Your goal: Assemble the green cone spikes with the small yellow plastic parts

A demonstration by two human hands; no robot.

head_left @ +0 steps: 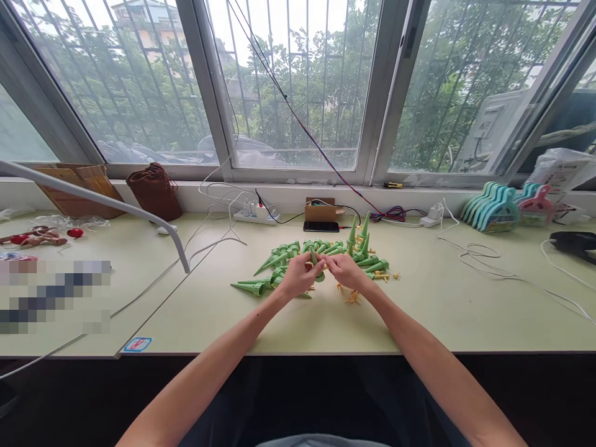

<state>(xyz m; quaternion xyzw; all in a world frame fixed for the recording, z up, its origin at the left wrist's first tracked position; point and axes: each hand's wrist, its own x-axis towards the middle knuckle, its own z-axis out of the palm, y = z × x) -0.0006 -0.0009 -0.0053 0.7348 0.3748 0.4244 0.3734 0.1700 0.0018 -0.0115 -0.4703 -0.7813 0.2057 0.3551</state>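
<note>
Both my hands meet over the middle of the pale green table [437,310]. My left hand [298,277] is closed around a green plastic cone spike [316,266]. My right hand [345,270] pinches at the same spike from the right, and what its fingertips hold is too small to name. Behind and left of my hands lies a pile of green cone spikes [284,261], and a few spikes [359,234] stand upright. Small yellow plastic pieces [352,298] lie scattered by my right wrist.
A black phone [321,226] and a small cardboard box [321,211] sit behind the pile, by a power strip [254,214] with cables. A white lamp arm [107,202] arcs over the left. Teal hangers [491,208] lie at right, a brown pouch [156,192] at left.
</note>
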